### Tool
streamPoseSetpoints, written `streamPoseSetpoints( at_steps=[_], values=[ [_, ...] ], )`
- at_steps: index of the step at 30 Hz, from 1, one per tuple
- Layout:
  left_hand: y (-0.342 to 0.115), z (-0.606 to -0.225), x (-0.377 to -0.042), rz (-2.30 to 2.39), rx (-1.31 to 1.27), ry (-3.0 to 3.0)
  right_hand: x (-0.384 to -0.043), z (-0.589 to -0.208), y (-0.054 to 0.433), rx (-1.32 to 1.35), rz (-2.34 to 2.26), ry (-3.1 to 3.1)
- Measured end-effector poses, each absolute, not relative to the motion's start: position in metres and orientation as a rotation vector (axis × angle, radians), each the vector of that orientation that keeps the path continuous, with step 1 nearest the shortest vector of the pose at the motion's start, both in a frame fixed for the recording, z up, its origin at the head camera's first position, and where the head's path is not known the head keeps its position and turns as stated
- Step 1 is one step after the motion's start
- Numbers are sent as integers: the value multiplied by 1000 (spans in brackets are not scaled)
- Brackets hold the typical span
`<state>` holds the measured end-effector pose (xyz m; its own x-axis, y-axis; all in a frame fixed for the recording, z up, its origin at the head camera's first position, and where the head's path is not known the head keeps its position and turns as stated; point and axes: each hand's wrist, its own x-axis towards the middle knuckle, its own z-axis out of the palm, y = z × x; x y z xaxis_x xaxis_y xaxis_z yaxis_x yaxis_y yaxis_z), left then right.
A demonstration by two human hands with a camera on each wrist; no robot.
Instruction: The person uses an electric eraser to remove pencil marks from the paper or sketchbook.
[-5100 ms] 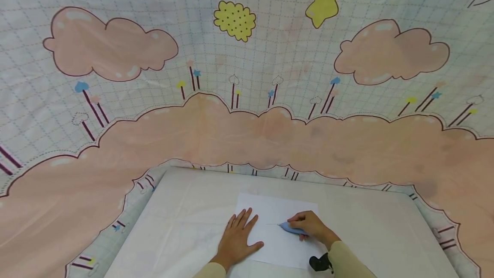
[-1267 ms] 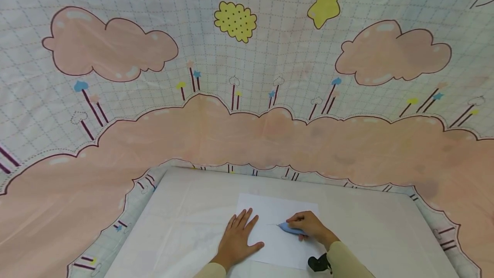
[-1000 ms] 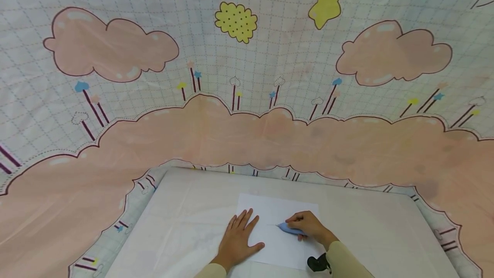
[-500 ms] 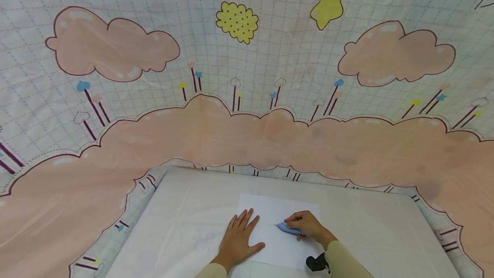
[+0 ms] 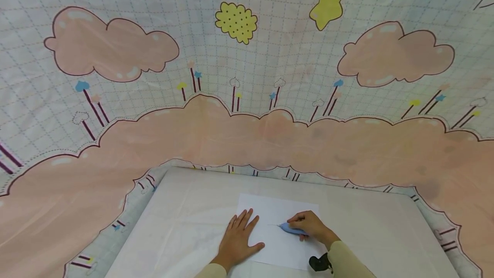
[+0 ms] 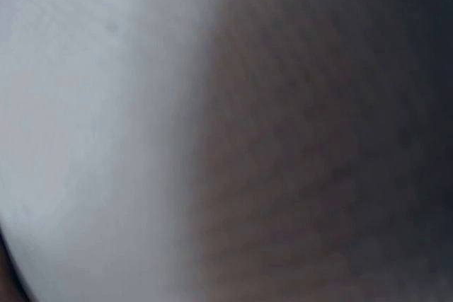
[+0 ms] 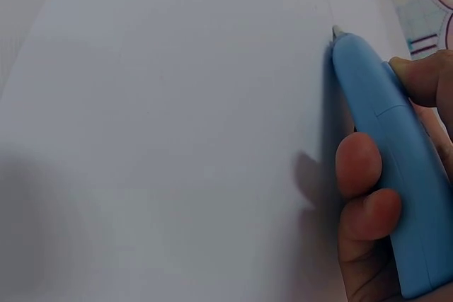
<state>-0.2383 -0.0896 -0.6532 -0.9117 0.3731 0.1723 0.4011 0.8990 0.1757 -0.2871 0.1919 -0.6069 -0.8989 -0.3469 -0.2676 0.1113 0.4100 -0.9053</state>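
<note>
A white sheet of paper (image 5: 281,250) lies on the white table. My left hand (image 5: 237,241) rests flat on its left side, fingers spread. My right hand (image 5: 310,225) grips a thick blue pen-shaped tool (image 5: 292,229). In the right wrist view, fingers curl round the tool (image 7: 396,153), one digit is on its upper side near the front, and its small pale tip (image 7: 337,32) is at the paper (image 7: 177,118). A faint thin line runs on the paper left of the tip. Blur in the left wrist view hides the left hand's contact.
The table (image 5: 193,213) has a white cover. Behind and around it hangs a cloth (image 5: 247,136) printed with peach clouds and stars. A black heart-shaped item (image 5: 319,263) is by the right sleeve (image 5: 349,261), over the paper's lower right corner.
My right hand and the blue tool crept slightly left until half a second ago, and have now shifted a little back right. The left hand and the paper stay in place.
</note>
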Motion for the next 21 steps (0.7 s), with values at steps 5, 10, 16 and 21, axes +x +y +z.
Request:
streamPoseSetpoints(
  at_steps=[5,10,16,21],
  values=[
    [-89,-653,-237,-321,-597,-2944,-287,-607,195,-209,-1500,2247],
    [-89,-653,-236,-328,-593,-2953,-286,-606,196,-215,-1500,2248],
    [-88,-651,-235,-333,-587,-2977,-286,-605,194,-210,-1492,2260],
    [-88,-652,-237,-313,-590,-2977,-286,-607,192,-210,-1481,2273]
  ],
)
